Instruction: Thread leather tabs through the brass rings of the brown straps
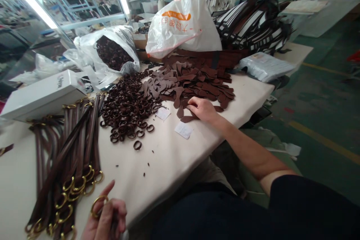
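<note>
My left hand (pixel 105 213) is at the bottom of the view, beside the straps, with its fingers closed on a gold metal ring (pixel 94 210). Something dark shows under those fingers, but I cannot make it out. Across the table, my right hand (pixel 204 108) reaches to the near edge of a heap of flat brown leather pieces (pixel 194 80), its fingertips pressed down on or around one of them. Dark brown leather straps (pixel 60 150) with gold rings lie in a bundle on the left. Between them and the leather pieces is a mound of small brown leather loops (pixel 123 105).
Two white paper slips (pixel 184 130) lie near the right hand. Behind are an open plastic bag (pixel 114 50) of loops, a white bag with orange print (pixel 182 22), and a white box (pixel 45 92). A plastic-wrapped packet (pixel 266 66) sits at the table's right corner.
</note>
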Demonstrator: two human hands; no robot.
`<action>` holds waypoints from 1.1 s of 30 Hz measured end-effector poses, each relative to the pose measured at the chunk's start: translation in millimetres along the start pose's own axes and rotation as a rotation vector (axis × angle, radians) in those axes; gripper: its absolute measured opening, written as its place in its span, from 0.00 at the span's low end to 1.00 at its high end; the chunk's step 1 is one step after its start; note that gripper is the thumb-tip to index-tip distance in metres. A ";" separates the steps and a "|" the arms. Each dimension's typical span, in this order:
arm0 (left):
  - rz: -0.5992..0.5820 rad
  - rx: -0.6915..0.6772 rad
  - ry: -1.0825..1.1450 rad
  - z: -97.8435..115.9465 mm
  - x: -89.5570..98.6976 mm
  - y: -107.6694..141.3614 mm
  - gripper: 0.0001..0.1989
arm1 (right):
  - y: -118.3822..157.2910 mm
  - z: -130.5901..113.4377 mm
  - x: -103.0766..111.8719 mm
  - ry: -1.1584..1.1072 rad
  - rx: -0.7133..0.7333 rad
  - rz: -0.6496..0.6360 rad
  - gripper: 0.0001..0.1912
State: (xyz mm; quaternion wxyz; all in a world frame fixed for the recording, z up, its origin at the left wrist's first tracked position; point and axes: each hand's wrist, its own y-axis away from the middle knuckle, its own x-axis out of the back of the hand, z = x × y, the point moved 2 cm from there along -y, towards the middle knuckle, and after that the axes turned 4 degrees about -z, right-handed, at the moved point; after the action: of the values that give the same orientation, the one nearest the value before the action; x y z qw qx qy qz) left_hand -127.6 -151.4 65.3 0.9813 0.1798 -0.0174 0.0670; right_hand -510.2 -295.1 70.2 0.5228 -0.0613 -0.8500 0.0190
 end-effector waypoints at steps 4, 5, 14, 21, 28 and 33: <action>-0.159 -0.020 0.018 4.0 -21.7 -6.8 0.27 | 41.7 -55.9 -24.7 -0.672 0.158 -0.343 0.13; -0.205 -0.017 0.023 1.6 -24.6 -9.5 0.26 | 53.8 -71.6 -33.3 -0.796 0.185 -0.456 0.14; -0.333 0.027 0.075 -10.5 -21.7 -9.9 0.15 | 98.9 -151.2 -88.0 -0.924 0.344 -0.808 0.11; -0.221 0.037 0.143 -14.9 -7.7 -9.4 0.15 | 106.6 -164.3 -94.1 -0.609 0.595 -0.553 0.19; -0.186 0.047 0.192 -16.6 -2.7 -5.0 0.15 | 113.2 -162.0 -93.8 -0.477 0.623 -0.434 0.24; -0.223 0.028 0.206 -21.4 -4.9 -4.1 0.14 | 116.6 -167.8 -94.5 -0.397 0.667 -0.422 0.15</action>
State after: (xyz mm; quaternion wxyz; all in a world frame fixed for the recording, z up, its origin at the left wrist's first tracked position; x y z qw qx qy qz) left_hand -131.7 -148.1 43.5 0.9766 0.1866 0.1046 -0.0240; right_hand -308.7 -196.5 51.2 0.3329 0.2908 -0.8752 0.1966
